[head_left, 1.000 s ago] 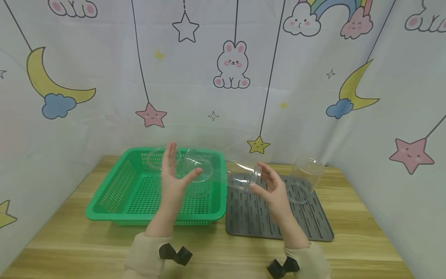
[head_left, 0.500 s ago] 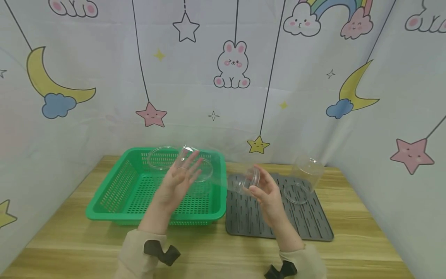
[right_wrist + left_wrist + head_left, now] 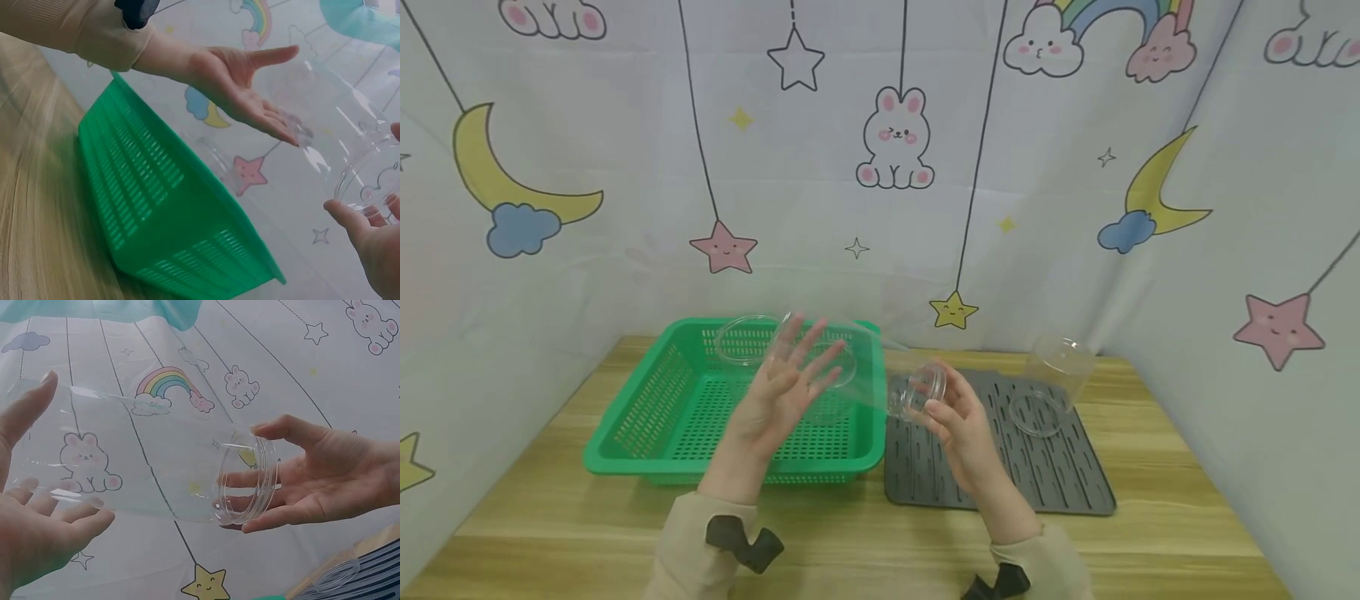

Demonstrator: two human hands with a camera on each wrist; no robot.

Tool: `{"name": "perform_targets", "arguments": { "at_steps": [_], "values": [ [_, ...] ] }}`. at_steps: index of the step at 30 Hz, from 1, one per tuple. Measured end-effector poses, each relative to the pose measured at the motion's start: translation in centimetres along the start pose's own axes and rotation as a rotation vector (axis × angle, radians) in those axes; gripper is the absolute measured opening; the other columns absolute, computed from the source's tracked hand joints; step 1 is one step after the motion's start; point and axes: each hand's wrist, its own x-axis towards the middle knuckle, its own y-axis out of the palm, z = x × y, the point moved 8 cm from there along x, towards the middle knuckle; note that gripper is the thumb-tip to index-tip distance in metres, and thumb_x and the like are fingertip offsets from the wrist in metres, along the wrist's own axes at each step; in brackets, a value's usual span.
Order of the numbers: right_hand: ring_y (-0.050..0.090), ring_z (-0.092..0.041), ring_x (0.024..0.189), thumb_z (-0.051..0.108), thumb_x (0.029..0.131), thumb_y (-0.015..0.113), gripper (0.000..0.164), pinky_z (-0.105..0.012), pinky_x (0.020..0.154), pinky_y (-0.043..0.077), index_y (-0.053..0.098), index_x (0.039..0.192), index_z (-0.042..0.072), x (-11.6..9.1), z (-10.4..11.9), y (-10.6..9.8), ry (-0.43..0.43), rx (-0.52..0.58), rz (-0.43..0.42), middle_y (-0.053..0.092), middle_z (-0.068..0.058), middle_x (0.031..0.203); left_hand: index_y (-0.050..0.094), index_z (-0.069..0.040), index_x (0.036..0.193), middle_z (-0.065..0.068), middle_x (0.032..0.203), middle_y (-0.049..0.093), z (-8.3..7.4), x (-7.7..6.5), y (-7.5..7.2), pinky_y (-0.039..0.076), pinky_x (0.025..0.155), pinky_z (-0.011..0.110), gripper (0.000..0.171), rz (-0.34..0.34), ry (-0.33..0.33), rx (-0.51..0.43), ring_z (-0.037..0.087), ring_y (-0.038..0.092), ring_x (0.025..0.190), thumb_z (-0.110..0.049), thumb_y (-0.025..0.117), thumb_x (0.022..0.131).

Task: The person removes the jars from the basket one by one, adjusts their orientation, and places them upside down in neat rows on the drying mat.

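A clear plastic jar (image 3: 156, 450) lies sideways in the air between both hands, above the green basket and the mat. My right hand (image 3: 958, 425) grips its ringed neck, thumb on one side and fingers on the other. My left hand (image 3: 775, 392) is at the far end of the jar with its fingers spread and fairly straight. In the left wrist view, the left thumb and fingers lie along opposite sides of that end. How firmly they touch is hard to tell through the clear wall.
A green slotted basket (image 3: 737, 468) stands on the wooden table (image 3: 850, 550), with clear round containers inside. To its right lies a dark grey ridged mat (image 3: 925, 492), and another clear jar (image 3: 1063, 371) stands at its far right. A patterned cloth (image 3: 820, 167) hangs behind.
The left hand has turned from upright, thumb apart, to spread fingers along the jar's end. My right hand has moved slightly left with the jar, whose neck now tilts more toward the camera.
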Motion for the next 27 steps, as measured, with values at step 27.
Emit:
{"name": "perform_targets", "arguments": {
  "at_steps": [27],
  "values": [
    [0.046,-0.015,0.133,-0.001,0.095,0.046,0.057,-0.023,0.103,0.047,0.029,0.149,0.001,-0.8,4.7,-6.3,-0.118,-0.125,0.011,0.047,0.0,0.144,0.023,-0.024,0.155,0.003,0.158,0.031,1.3,3.8,4.2,0.024,0.12,0.049,0.08,-0.234,-0.087,0.276,0.033,0.034,0.143,0.011,0.051,0.089]
  ]
}}
